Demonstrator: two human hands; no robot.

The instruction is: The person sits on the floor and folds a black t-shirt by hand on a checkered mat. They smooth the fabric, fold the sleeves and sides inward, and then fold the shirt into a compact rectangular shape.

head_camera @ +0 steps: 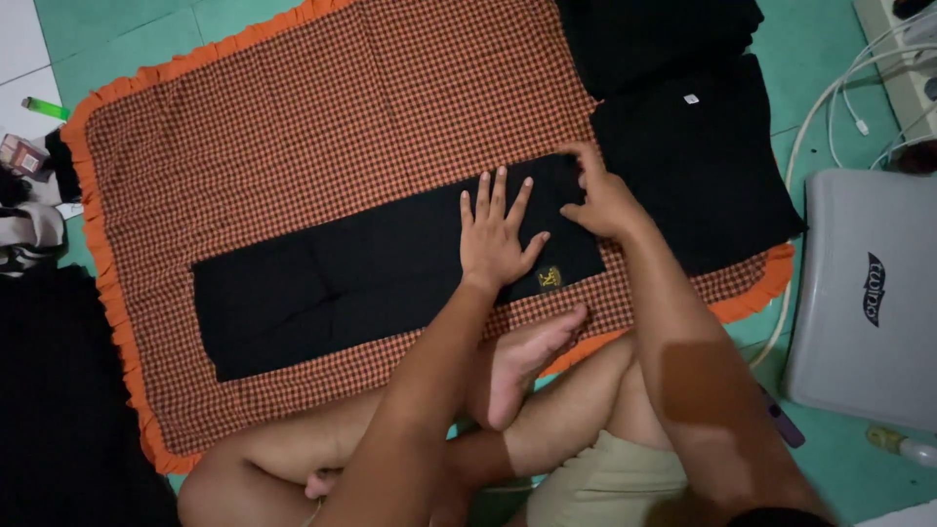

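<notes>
Yellow label [549, 278] and small white tag [691, 99] on black cloth.

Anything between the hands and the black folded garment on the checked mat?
Nothing visible. The left hand lies flat, fingers spread, directly on the black folded garment. The right hand touches its right end, fingertips at the upper corner. The stack of black clothes sits just beyond that end, beside it, not in between.
</notes>
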